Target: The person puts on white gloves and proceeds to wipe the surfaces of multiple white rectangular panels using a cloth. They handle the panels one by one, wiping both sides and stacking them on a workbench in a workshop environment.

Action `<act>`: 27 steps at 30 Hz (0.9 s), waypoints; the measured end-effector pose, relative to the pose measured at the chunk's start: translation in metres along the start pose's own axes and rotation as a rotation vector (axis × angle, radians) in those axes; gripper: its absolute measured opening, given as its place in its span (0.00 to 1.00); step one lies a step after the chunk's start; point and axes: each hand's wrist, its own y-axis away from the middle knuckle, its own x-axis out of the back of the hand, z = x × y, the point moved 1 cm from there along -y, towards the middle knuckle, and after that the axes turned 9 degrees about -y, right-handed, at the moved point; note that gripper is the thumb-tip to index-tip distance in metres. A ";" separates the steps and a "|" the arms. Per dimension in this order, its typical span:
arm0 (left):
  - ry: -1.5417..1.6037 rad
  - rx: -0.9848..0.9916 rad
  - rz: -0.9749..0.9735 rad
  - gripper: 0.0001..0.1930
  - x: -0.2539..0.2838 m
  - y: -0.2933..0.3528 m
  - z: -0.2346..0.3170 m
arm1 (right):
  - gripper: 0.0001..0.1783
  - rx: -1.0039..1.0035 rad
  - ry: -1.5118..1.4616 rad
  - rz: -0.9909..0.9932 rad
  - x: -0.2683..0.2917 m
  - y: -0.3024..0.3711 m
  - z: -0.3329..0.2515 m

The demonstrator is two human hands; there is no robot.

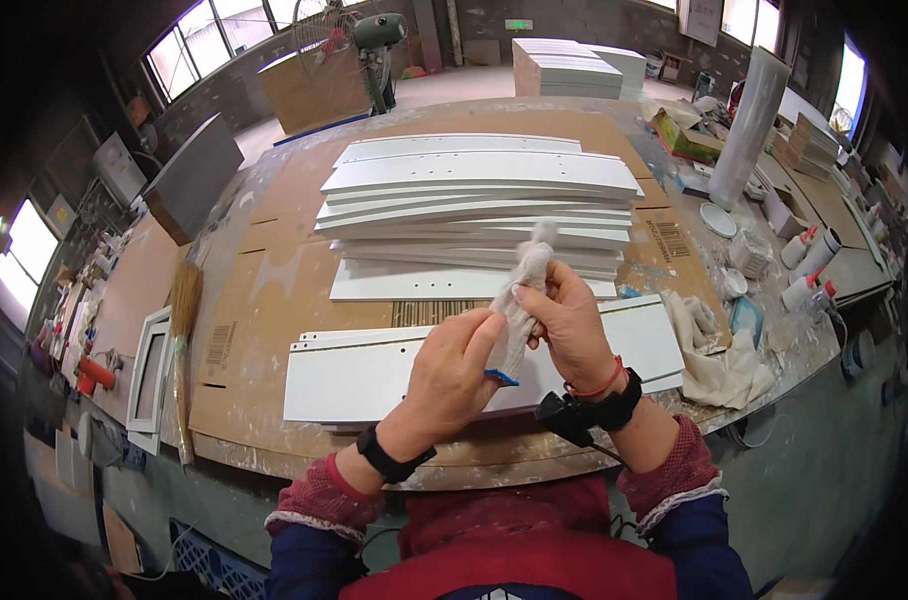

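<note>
Between my hands is a white knitted work glove (515, 312) with a blue edge at its cuff, its finger end pointing up and away. My left hand (448, 368) pinches the glove near the cuff from the left. From the right, my right hand (572, 318) grips it higher up, thumb pressed on the fabric. Below my hands lie a few white panels (344, 385) with a dark groove line and small holes. A larger uneven stack of white panels (474, 180) lies just beyond.
Cardboard (259, 300) covers the worktable. On the left are a straw brush (184, 310), small white frames (149, 370) and a tall grey panel stack (194, 180). To the right lie a crumpled cloth (724, 360), glue bottles (799, 290) and a standing plastic-wrapped roll (749, 130). A fan (379, 35) stands behind.
</note>
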 end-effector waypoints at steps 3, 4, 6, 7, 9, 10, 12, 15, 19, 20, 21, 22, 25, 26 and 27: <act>0.125 0.184 -0.063 0.20 -0.006 -0.005 -0.008 | 0.12 -0.042 0.031 -0.018 0.001 0.000 0.001; 0.178 0.276 -0.103 0.17 -0.008 -0.007 -0.011 | 0.12 0.143 0.171 0.020 0.001 0.004 -0.002; 0.246 0.383 -0.118 0.13 -0.012 -0.023 -0.017 | 0.11 0.513 0.455 0.078 -0.002 0.014 -0.008; 0.230 0.402 -0.133 0.12 -0.014 -0.030 -0.018 | 0.09 0.540 0.425 0.000 -0.008 0.024 -0.008; 0.207 0.373 -0.121 0.10 -0.016 -0.041 -0.023 | 0.05 0.750 0.770 -0.184 -0.031 0.032 -0.013; 0.208 0.328 -0.097 0.10 -0.019 -0.043 -0.026 | 0.05 0.853 0.906 -0.232 -0.037 0.031 -0.010; 0.288 0.377 -0.089 0.09 -0.021 -0.047 -0.027 | 0.08 0.919 1.039 -0.221 -0.031 0.023 -0.002; 0.460 0.519 -0.118 0.08 -0.023 -0.057 -0.024 | 0.07 0.793 1.201 -0.198 -0.017 0.021 0.008; 0.170 0.339 -0.078 0.07 -0.015 -0.057 -0.013 | 0.06 0.620 1.342 -0.224 0.003 0.001 0.016; 0.113 0.302 -0.081 0.07 -0.014 -0.056 -0.008 | 0.07 0.416 1.127 -0.231 0.009 -0.010 0.014; 0.053 0.273 -0.082 0.08 -0.014 -0.054 -0.005 | 0.08 0.215 0.904 -0.242 0.013 -0.023 0.014; 0.056 0.232 -0.090 0.08 -0.015 -0.051 -0.002 | 0.09 0.021 0.676 -0.249 0.016 -0.031 0.013; 0.033 0.086 -0.054 0.08 -0.018 -0.044 0.003 | 0.15 -0.164 -0.143 -0.152 0.009 -0.026 0.018; 0.038 0.067 -0.072 0.08 -0.018 -0.042 0.004 | 0.16 -0.163 -0.258 -0.096 0.005 -0.021 0.021; 0.046 0.046 -0.088 0.08 -0.019 -0.039 0.007 | 0.16 -0.125 -0.260 -0.121 0.009 -0.018 0.022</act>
